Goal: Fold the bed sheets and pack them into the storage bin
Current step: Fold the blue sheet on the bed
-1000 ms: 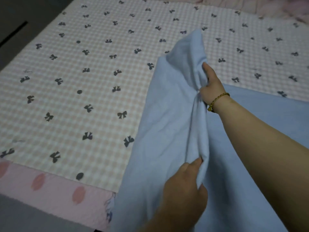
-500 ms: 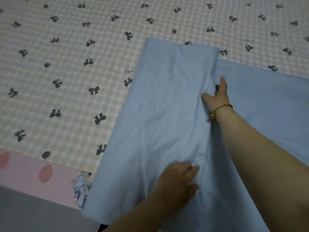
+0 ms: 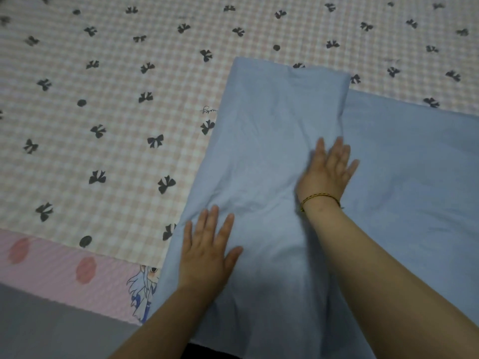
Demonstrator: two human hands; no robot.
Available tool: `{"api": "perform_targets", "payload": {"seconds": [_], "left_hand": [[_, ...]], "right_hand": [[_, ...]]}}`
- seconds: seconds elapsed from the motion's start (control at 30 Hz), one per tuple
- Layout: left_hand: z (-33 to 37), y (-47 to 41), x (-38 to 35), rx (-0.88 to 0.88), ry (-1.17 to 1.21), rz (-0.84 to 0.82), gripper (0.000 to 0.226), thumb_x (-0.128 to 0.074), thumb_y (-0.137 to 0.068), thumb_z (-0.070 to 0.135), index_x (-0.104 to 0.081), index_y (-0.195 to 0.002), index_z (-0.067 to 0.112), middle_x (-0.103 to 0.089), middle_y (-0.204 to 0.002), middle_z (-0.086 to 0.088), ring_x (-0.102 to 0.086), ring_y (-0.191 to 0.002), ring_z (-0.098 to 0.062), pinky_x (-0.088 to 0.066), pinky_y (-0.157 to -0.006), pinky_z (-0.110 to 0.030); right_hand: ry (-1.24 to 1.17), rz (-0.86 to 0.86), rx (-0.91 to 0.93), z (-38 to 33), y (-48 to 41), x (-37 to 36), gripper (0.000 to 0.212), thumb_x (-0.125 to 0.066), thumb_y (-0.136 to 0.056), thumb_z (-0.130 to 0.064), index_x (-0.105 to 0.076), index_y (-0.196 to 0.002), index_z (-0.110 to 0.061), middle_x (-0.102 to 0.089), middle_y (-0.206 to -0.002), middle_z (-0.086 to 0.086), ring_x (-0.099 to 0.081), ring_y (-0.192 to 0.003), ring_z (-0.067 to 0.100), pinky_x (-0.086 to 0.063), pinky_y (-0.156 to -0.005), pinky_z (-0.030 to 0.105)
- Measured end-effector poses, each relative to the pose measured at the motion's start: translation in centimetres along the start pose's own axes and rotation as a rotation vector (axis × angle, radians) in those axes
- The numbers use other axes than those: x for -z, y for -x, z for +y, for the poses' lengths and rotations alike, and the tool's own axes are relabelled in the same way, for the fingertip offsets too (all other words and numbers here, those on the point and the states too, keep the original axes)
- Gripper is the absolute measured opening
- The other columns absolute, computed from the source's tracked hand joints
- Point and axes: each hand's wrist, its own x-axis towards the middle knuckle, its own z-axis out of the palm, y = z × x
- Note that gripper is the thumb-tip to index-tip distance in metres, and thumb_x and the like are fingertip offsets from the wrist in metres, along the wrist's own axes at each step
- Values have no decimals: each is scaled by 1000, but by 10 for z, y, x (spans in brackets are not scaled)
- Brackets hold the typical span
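Pressing flat, left hand (image 3: 204, 251) and right hand (image 3: 328, 169) touch blue sheet (image 3: 264, 120).

Counted one blue sheet (image 3: 272, 120). One checked sheet (image 3: 116, 112), bow-printed. One pink dotted cover (image 3: 51, 265), lower left of frame. Two grips: left grip (image 3: 207, 252), right grip (image 3: 328, 172). One bracelet (image 3: 320, 196).
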Motion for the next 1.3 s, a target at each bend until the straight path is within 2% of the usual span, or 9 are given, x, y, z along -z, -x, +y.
{"api": "perform_targets", "payload": {"seconds": [0.1, 0.17, 0.33, 0.5, 0.63, 0.8, 1.1, 1.2, 1.3], "left_hand": [[-30, 5, 1, 196, -6, 78, 61, -6, -96, 52, -37, -132, 13, -53, -129, -24, -32, -123, -30, -9, -107, -37], [-42, 9, -3, 215, -19, 27, 63, -6, -96, 53, -36, -133, 12, -55, -126, -24, -36, -120, -30, -18, -101, -41], [-47, 8, -15, 150, 30, 41, 63, -7, -96, 54, -36, -132, 13, -55, -126, -25, -33, -121, -29, -17, -102, -41], [-48, 7, -15, 157, 108, -15, 63, -7, -95, 54, -36, -132, 13, -56, -126, -25, -33, -122, -29, 6, -113, -30], [-50, 7, -16, 153, 141, -39, 62, -9, -95, 55, -37, -132, 14, -57, -125, -24, -34, -122, -30, 1, -113, -32], [-52, 8, -20, 129, 167, -20, 62, -10, -94, 56, -38, -131, 16, -57, -125, -23, -36, -121, -29, -6, -111, -33], [-55, 2, -32, 79, 182, 89, 59, -12, -95, 57, -8, -148, 30, -46, -133, -17, -35, -123, -30, 0, -115, -30], [-55, 3, -20, 114, 270, 53, 61, -12, -93, 61, -30, -138, 24, -58, -122, -19, -40, -114, -26, -15, -109, -28], [-60, 2, -3, 176, 386, 76, 67, -15, -91, 63, -42, -123, 11, -68, -99, -20, -51, -96, -24, -35, -82, -31]], "right_hand": [[-85, 102, 395, -57, 28, -20, 64, -46, -92, -28, -17, -147, -11, -4, -154, 21, -7, -142, 37, -1, -114, 48], [33, -147, 553, -72, 46, -39, 63, -27, -97, -42, 1, -148, -18, 12, -155, 10, 7, -144, 26, 11, -114, 40], [224, -154, 296, 6, 29, -44, 102, 15, -57, -63, -2, -148, -21, 4, -157, 3, 5, -145, 19, 17, -106, 33], [199, -108, -33, 4, 8, -13, 63, -21, -97, -44, 4, -148, -17, 14, -155, 8, 12, -144, 23, 11, -116, 45], [-99, 68, 165, -98, -18, -16, 67, -31, -93, -45, 2, -148, -26, 13, -156, 4, 11, -144, 23, 6, -112, 52], [217, -197, 599, -150, -59, -35, 63, -20, -95, -53, 4, -148, -28, 17, -155, 0, 17, -143, 18, 16, -112, 46], [277, -122, 181, -64, -126, -11, 60, -17, -98, -45, -1, -149, -18, 7, -157, 3, 6, -144, 18, 7, -115, 39], [120, -19, 96, -84, -107, -7, 59, -27, -98, -37, -7, -148, -11, -3, -157, 8, -3, -144, 24, -1, -116, 43], [-54, -97, 151, -136, -76, -12, 74, -32, -94, -50, 6, -148, -17, 4, -157, 4, 0, -144, 27, -5, -114, 51]]}}
